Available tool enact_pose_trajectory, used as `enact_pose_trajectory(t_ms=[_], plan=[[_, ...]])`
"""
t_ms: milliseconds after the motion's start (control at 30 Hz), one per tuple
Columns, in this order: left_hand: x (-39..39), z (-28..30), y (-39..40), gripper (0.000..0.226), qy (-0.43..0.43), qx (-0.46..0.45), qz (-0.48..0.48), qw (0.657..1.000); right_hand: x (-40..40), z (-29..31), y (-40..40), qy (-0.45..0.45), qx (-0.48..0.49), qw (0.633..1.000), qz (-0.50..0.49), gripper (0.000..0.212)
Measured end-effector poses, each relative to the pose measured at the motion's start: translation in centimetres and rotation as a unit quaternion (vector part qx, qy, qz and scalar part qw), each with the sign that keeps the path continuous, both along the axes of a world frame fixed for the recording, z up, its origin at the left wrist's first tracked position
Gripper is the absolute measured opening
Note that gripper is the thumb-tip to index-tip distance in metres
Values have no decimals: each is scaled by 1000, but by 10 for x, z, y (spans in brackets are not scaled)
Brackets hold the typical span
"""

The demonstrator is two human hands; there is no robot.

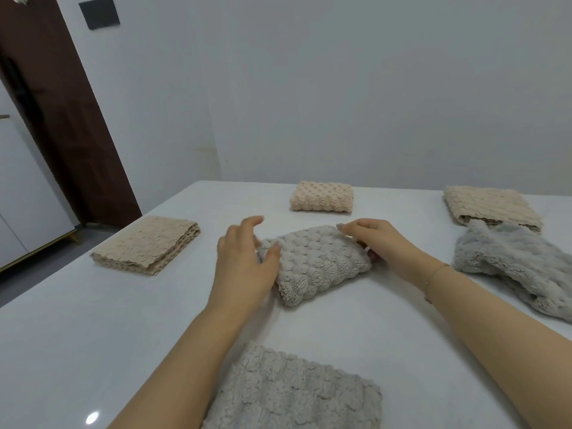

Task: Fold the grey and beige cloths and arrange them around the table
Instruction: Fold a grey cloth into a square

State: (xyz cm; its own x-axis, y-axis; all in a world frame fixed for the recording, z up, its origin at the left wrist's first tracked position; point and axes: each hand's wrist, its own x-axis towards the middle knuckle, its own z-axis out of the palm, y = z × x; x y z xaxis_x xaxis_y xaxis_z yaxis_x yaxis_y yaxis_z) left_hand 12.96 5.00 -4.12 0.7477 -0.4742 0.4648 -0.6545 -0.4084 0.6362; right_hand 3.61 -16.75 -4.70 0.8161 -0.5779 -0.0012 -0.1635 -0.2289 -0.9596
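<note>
A folded grey cloth (315, 261) lies in the middle of the white table (77, 320). My left hand (244, 258) lies against its left end, thumb on top, fingers loosely spread. My right hand (374, 239) holds its right end, fingers over the top and thumb underneath. Folded beige cloths lie at the left (145, 244), at the far middle (322, 196) and at the far right (492, 209). An unfolded grey cloth (520, 267) is heaped at the right. Another folded grey cloth (294, 391) lies at the near edge.
The table's far edge meets a pale wall. A dark brown door (62, 113) and a white cabinet (21, 193) stand to the left, beyond the table's left edge. Bare tabletop shows at the near left.
</note>
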Motion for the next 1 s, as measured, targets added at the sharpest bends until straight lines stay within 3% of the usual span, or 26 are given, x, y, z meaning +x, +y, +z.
enact_pose_trajectory(t_ms=[100, 200, 333, 500, 567, 600, 667, 700, 733, 767, 833, 900, 1000], plan=[[-4, -1, -8, 34, -61, 67, -111, 990, -6, -1, -5, 16, 50, 997, 54, 34], [-4, -18, -13, 46, -19, 229, -168, 959, -9, -3, -8, 27, 72, 993, 94, 40], [-1, -32, -14, 48, 10, 333, -159, 929, -10, 1, 0, 73, -33, 992, 101, 45], [-1, -33, -16, 48, 6, 342, -161, 926, -8, 3, 2, 133, -180, 972, 71, 50], [0, -33, -16, 48, 33, 292, -172, 940, -8, 7, 2, 152, -210, 964, 65, 51], [0, -32, -15, 45, 75, 219, -171, 958, -7, 8, 2, 159, -224, 960, 58, 50], [1, -26, -9, 30, 173, -11, -134, 976, -7, 10, -2, 143, -235, 961, 22, 44], [3, -24, -6, 20, 171, -95, -85, 977, -7, 10, -3, 121, -219, 968, 0, 43], [7, -22, -3, 13, 130, -117, -17, 984, -7, 10, -4, 102, -194, 975, -20, 46], [13, -20, 0, 12, 91, -93, 48, 990, -6, 11, -3, 98, -171, 980, -34, 52], [22, -22, 3, 32, 72, 41, 123, 989, -4, 10, 2, 129, -148, 980, -40, 63], [22, -20, 3, 50, 103, 154, 129, 974, -1, 9, 9, 166, -153, 974, -27, 60], [18, -17, -1, 55, 147, 179, 99, 968, 2, 9, 19, 196, -174, 965, 3, 58]])
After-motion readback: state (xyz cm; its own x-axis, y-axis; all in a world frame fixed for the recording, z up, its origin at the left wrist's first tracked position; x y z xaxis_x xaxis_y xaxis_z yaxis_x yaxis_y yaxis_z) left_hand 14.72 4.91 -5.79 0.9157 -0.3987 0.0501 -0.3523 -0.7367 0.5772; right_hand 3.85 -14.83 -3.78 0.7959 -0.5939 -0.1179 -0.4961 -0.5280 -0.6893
